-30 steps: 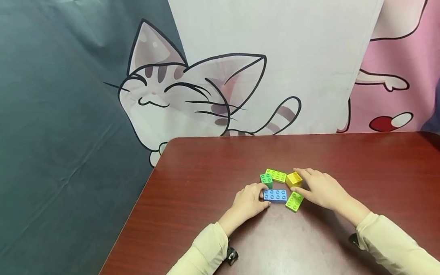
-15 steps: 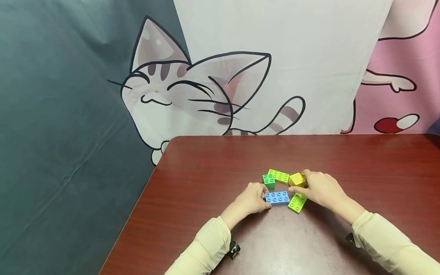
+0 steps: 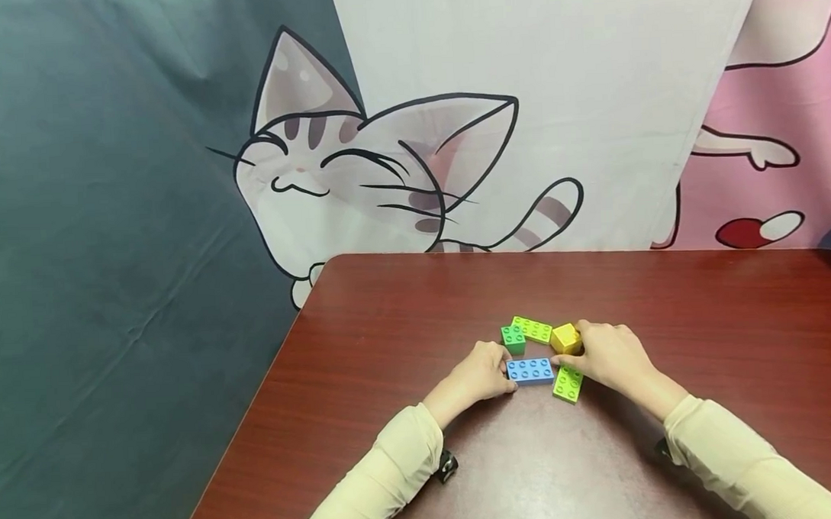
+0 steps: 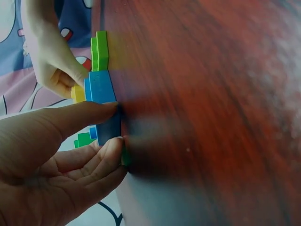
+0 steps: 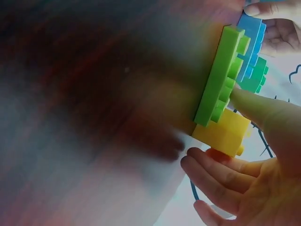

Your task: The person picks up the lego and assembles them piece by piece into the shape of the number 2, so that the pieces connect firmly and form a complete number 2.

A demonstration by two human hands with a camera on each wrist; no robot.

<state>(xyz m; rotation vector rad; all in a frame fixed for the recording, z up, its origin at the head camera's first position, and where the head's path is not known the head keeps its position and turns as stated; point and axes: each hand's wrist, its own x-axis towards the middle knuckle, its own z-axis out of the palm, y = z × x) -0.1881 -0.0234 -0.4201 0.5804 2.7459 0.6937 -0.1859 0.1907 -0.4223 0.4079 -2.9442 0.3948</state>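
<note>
Turned straighter than a second ago, the near lime brick (image 3: 567, 384) lies by the blue brick's (image 3: 529, 371) right end. The left hand (image 3: 476, 372) pinches the blue brick. Thumb and fingers of the right hand (image 3: 614, 356) hold the yellow brick (image 3: 566, 338) — the right wrist view hides that thumb's tip. Only the head view shows the far lime brick (image 3: 532, 329).

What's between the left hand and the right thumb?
The blue block: the head view shows it spanning from the left hand toward the right thumb.
</note>
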